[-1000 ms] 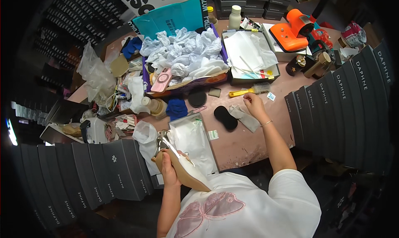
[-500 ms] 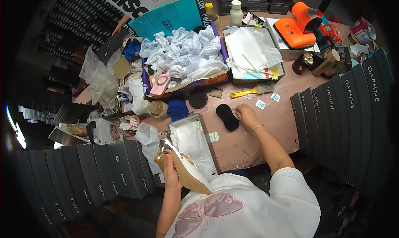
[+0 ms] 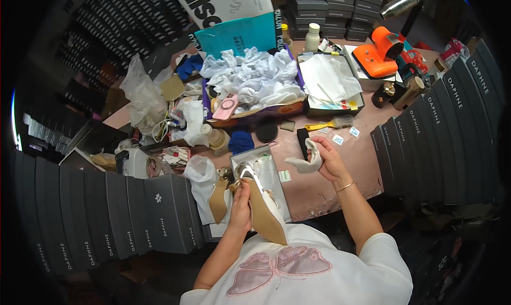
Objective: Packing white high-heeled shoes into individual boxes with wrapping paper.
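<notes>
My left hand (image 3: 241, 205) grips a tan-soled high-heeled shoe (image 3: 262, 209) close to my chest, sole turned up, over an open shoe box lined with white paper (image 3: 277, 178). A second shoe with a tan sole (image 3: 218, 198) lies just left of that hand. My right hand (image 3: 327, 158) holds a whitish cloth (image 3: 306, 164) lifted a little above the pinkish table (image 3: 330, 190). A black oval pad (image 3: 302, 139) lies on the table just behind the cloth.
Dark grey shoe boxes stand stacked at left (image 3: 133, 214) and right (image 3: 442, 145). A box of crumpled white paper (image 3: 255, 81), a yellow brush (image 3: 330, 125), an orange machine (image 3: 380, 52), a white bottle (image 3: 313, 37), a pink phone (image 3: 225, 107) and plastic bags (image 3: 141, 94) crowd the table.
My right hand has picked the whitish cloth up off the table beside the black pad and drawn it toward me. The left hand keeps the shoe in about the same place.
</notes>
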### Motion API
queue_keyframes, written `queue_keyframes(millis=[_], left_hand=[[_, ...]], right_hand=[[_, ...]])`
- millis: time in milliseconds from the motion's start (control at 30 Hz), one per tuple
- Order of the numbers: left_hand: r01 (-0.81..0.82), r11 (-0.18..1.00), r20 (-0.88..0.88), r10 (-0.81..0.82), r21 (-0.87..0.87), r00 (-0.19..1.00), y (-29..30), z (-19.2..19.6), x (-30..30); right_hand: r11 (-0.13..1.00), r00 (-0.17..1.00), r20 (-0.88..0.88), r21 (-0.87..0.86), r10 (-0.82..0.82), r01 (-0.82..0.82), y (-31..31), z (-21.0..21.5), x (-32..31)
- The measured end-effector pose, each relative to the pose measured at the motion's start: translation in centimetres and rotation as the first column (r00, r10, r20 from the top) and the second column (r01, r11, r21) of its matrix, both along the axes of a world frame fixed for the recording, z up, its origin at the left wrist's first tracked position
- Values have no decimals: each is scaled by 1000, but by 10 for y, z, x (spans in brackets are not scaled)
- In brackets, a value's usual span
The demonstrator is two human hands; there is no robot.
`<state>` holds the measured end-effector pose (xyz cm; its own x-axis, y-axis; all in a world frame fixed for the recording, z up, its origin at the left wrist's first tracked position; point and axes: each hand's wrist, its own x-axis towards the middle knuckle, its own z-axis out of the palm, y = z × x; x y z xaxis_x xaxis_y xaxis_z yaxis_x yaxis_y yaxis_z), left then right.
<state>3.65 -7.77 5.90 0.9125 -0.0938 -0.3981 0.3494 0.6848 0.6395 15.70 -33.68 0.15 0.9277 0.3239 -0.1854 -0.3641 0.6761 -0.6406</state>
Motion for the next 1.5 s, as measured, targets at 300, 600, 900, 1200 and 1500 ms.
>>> queue_keyframes(millis=[300, 600, 900, 1200, 1500], left_hand=[[27, 993, 94, -15, -118, 995, 29, -6, -10], [-45, 997, 234, 58, -60, 970, 32, 8, -21], [-10, 997, 265, -11, 80, 964, 25, -3, -30], [14, 997, 253, 5, -74, 967, 20, -7, -29], [-9, 997, 116, 18, -82, 993, 18, -10, -28]], right_hand=[[981, 967, 217, -164, 133, -98, 94, 72, -62], [630, 493, 735, -666, 465, 399, 136, 134, -83], [590, 454, 659, -747, 599, 306, 119, 146, -77], [609, 460, 693, -715, 555, 342, 124, 134, -71], [644, 645, 697, -655, 313, 396, 139, 111, -52]])
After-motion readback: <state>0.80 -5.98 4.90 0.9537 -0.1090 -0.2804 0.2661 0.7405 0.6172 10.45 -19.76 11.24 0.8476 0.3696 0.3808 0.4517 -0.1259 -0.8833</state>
